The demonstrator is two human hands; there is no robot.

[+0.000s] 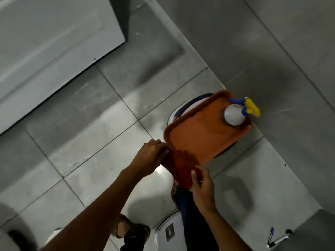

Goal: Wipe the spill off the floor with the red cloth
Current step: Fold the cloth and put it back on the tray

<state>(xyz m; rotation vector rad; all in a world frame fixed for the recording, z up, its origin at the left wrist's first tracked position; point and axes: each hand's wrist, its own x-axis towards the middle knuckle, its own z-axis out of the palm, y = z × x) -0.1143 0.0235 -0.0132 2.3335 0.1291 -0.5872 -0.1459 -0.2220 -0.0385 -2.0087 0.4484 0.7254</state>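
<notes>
The red cloth (181, 164) hangs off the near corner of the orange tray (197, 140), stretched between both hands; the left hand (151, 156) pinches its far-left edge with fingers closed, the right hand (202, 185) grips its near end, thumb on top; its long axis runs hand to hand; the grey tiled floor (87, 142) lies below, and any spill, perhaps the glossy patch beneath, is hard to make out.

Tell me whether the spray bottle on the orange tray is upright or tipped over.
Upright. The spray bottle stands on its base at the far corner of the orange tray, with its yellow and blue trigger head on top.
</notes>
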